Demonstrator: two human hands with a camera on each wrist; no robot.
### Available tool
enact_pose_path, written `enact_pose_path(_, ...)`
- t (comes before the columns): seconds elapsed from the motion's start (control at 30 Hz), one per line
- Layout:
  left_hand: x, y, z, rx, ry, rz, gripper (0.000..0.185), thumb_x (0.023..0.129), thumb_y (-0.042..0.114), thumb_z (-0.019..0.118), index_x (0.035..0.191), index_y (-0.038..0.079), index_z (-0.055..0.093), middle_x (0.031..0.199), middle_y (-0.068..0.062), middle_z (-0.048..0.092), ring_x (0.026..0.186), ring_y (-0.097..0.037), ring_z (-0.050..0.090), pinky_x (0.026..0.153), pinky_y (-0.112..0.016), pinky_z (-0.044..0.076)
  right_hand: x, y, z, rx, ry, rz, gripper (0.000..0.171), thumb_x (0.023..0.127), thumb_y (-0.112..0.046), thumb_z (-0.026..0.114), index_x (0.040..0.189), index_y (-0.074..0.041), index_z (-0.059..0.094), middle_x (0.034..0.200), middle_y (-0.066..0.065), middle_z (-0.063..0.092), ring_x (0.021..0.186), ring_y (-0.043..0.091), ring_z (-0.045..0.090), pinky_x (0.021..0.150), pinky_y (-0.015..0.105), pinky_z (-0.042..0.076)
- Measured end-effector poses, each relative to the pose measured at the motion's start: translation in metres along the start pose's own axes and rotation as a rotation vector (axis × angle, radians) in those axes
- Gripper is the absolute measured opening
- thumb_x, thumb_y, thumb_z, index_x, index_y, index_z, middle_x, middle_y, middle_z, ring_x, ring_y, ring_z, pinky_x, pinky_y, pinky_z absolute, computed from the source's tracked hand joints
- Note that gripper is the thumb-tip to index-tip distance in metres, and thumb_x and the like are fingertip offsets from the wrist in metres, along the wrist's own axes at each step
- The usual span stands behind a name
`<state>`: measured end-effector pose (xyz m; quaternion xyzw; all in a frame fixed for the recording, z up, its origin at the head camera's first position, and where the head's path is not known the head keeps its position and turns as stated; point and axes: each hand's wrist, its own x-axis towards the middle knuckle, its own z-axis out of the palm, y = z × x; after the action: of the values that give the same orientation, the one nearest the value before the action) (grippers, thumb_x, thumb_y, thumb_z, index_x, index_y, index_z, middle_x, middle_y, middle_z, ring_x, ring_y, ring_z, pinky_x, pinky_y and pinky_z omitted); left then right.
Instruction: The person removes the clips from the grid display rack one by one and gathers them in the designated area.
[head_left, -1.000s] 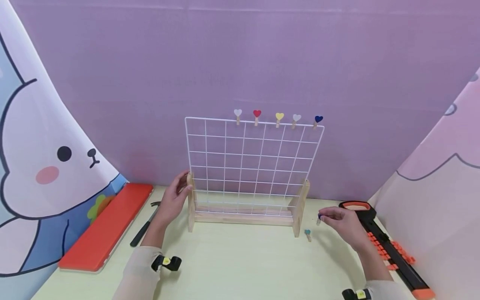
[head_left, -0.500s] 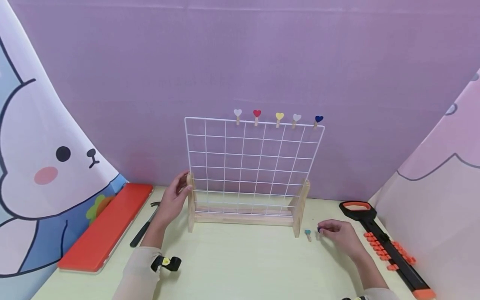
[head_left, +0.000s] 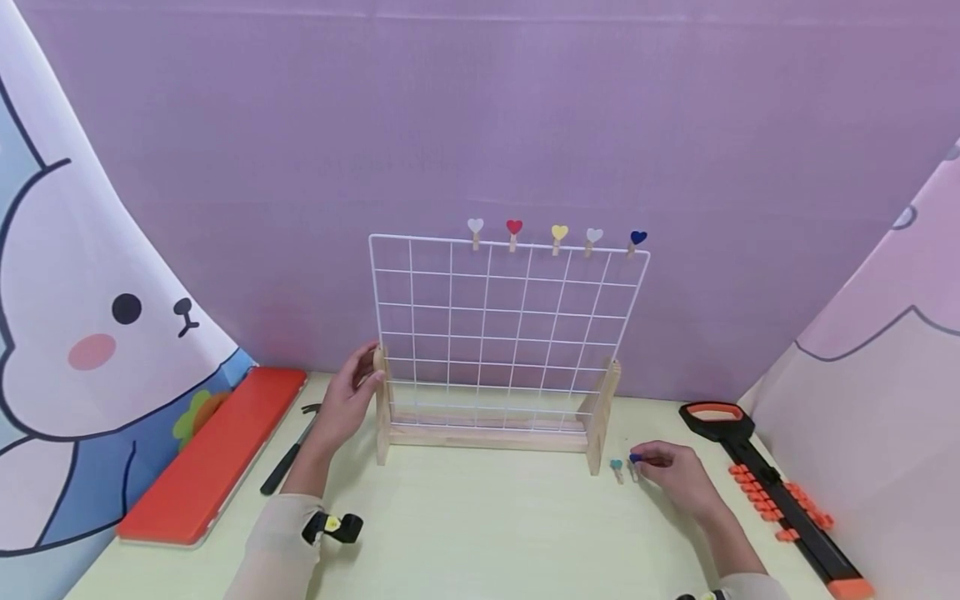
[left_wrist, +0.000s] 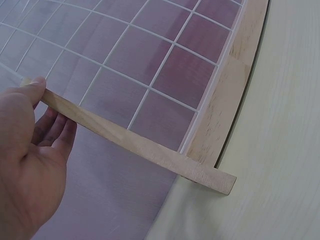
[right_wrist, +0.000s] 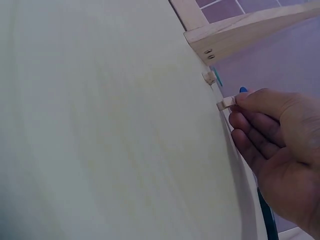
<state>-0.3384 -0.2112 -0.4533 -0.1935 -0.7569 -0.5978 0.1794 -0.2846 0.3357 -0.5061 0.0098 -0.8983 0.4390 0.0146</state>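
Note:
A white wire grid (head_left: 487, 311) stands upright in a wooden stand (head_left: 487, 437). My left hand (head_left: 349, 402) grips the stand's left side post (left_wrist: 125, 137), thumb on one face and fingers behind. Between thumb and fingertips, my right hand (head_left: 681, 477) pinches a small wooden clothespin (right_wrist: 227, 103) with a dark blue heart, close over the table. A clothespin with a teal heart (head_left: 617, 465) lies just left of it, by the stand's right foot. Along the grid's top wire sit several heart clothespins: white, red (head_left: 513, 227), yellow (head_left: 559, 233), white and dark blue (head_left: 638, 238).
A hammer (head_left: 288, 454) lies left of the stand, beside a long red case (head_left: 217, 450). On the right is a black and orange tool (head_left: 780, 492) with orange pieces along it. A purple cloth (head_left: 480, 108) hangs behind the table.
My right hand has moved down and slightly left with the blue-heart clothespin, closer to the teal one. The left hand has stayed on the post.

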Motion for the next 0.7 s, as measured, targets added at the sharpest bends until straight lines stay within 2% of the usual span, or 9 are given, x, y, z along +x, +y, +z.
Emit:
enact_pose_path(0.43, 0.0006, 0.0025, 0.0002, -0.002, -0.002, -0.016, 0.055, 0.107, 0.013, 0.055, 0.159, 0.009, 0.036, 0.151, -0.024, 0.049, 0.126, 0.002, 0.05, 0.104, -0.004, 0.043, 0.003, 0.0036, 0.0017, -0.046, 0.0, -0.028, 0.025, 0.093, -0.007, 0.074, 0.119, -0.004, 0.075, 0.117, 0.015, 0.076, 0.094, 0.007, 0.066, 0.078, 0.017, 0.055)
enact_pose_path(0.57, 0.0005, 0.0022, 0.0005, -0.002, -0.003, -0.017, 0.055, 0.107, 0.013, 0.055, 0.159, 0.01, 0.036, 0.151, -0.023, 0.049, 0.126, 0.002, 0.05, 0.104, -0.003, 0.043, 0.0031, 0.0047, 0.0023, -0.034, 0.001, -0.018, 0.026, 0.093, -0.006, 0.074, 0.119, -0.004, 0.075, 0.117, 0.015, 0.076, 0.094, 0.006, 0.066, 0.078, 0.016, 0.055)
enact_pose_path(0.7, 0.0005, 0.0019, 0.0009, -0.001, -0.003, -0.018, 0.055, 0.107, 0.014, 0.055, 0.159, 0.01, 0.037, 0.151, -0.023, 0.049, 0.127, 0.0, 0.05, 0.104, -0.003, 0.043, 0.0023, 0.0061, 0.0028, -0.023, 0.0, 0.01, 0.028, 0.093, -0.007, 0.074, 0.121, -0.005, 0.075, 0.119, 0.015, 0.075, 0.097, 0.01, 0.067, 0.079, 0.016, 0.055)
